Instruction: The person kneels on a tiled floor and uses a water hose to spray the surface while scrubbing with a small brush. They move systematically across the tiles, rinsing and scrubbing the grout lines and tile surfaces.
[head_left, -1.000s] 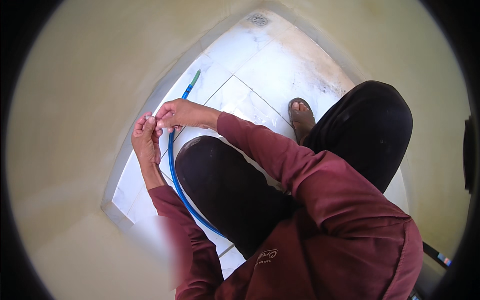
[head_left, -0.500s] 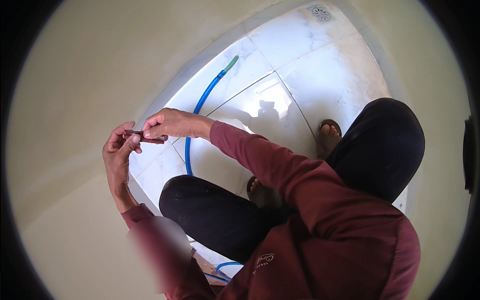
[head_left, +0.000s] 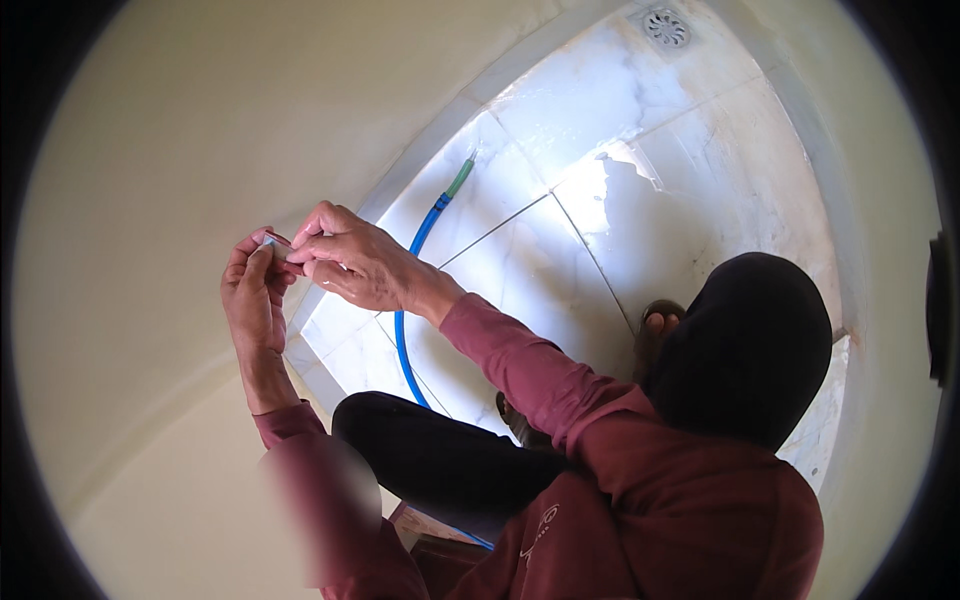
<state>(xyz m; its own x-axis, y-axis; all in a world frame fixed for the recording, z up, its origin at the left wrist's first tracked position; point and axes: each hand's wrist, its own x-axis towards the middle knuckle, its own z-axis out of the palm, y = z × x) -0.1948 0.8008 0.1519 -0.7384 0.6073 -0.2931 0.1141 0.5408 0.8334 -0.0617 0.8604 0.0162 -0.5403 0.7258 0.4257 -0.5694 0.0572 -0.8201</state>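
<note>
Both hands meet at the left, raised in front of the pale wall. My left hand [head_left: 254, 300] pinches a small flat piece [head_left: 277, 243] with a pale face and a dark reddish edge. The fingers of my right hand [head_left: 365, 262] are bent closed on its other end. Most of the piece is covered by fingers, so its kind cannot be made out. Water glistens on my right hand. Below and to the right of the hands, a blue hose [head_left: 402, 345] with a green end piece [head_left: 461, 177] lies on the tiles, water coming from its tip.
Wet white marbled tiles [head_left: 530, 250] make up the floor, with a round drain [head_left: 667, 29] in the far corner. Cream walls [head_left: 250, 120] close in on both sides. My dark-clothed knees [head_left: 740, 350] and sandalled feet [head_left: 660, 322] are below. A brownish object [head_left: 440, 560] sits low near my body.
The small piece has turned, so a pale face now shows where it looked dark brown. My right hand has shifted its hold and bent its fingers more. The view has moved slightly.
</note>
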